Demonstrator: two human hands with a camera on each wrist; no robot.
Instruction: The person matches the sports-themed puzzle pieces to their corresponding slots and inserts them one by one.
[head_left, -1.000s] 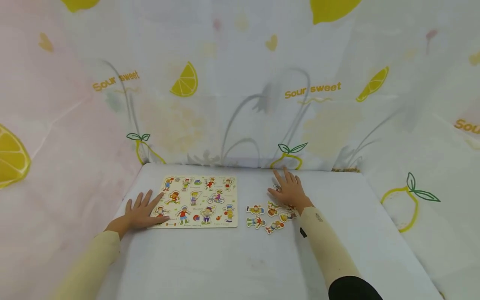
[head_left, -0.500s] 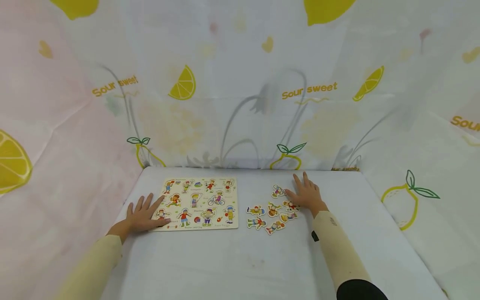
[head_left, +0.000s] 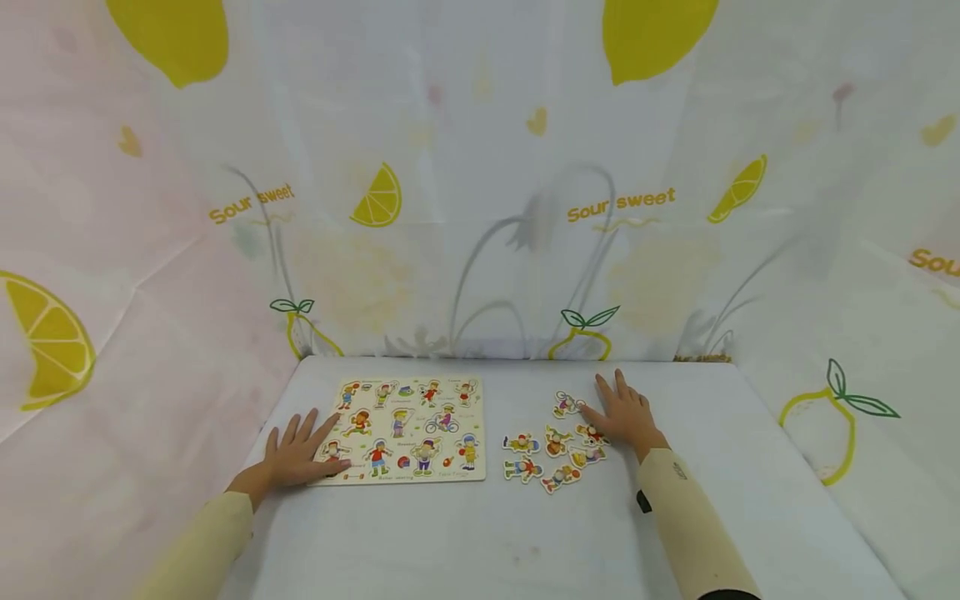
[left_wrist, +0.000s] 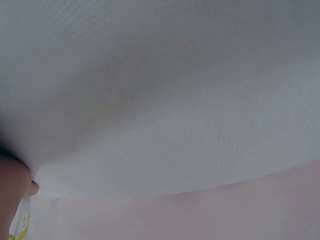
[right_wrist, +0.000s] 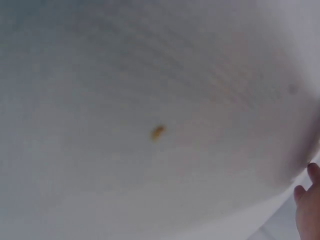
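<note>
A flat wooden puzzle board (head_left: 408,461) printed with children playing sports lies on the left of the table. My left hand (head_left: 294,457) rests with spread fingers over the board's left edge. To the right of the board lies a loose group of puzzle pieces, among them a bicycle rider piece (head_left: 567,405) at the back and a ball player piece (head_left: 560,478) at the front. My right hand (head_left: 624,417) lies at the right side of this group, fingers extended, its thumb beside the bicycle rider piece. In the wrist views only small parts of the hands show.
The table (head_left: 450,542) has a white cover, with a small yellowish speck (right_wrist: 157,132) showing in the right wrist view. A lemon-patterned cloth backdrop (head_left: 480,275) rises along the back edge and both sides.
My right hand has moved right, off the puzzle pieces, uncovering the bicycle rider piece and others. The left hand stays on the board. The head view has tilted slightly up.
</note>
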